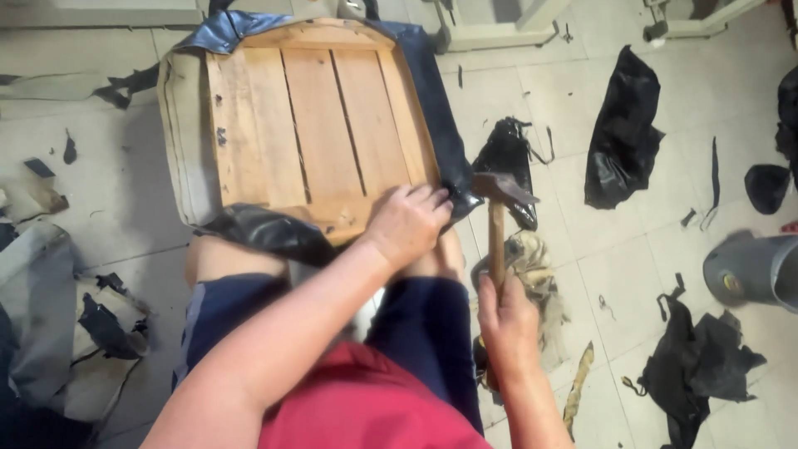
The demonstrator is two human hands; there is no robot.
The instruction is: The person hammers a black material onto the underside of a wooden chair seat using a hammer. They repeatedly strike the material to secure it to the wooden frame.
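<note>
Wooden seat frame: left hand presses black cover; right hand grips hammer

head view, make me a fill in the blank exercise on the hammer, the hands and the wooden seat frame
1. The right hand grips a hammer by its ____ handle.
2. The left hand presses on the near edge of the wooden seat frame, whose rim is wrapped in ____ covering.
3. The frame rests on the person's ____.
4. Black scraps lie scattered on the ____ floor.

Missing words: wooden; black; knees; tiled
</note>
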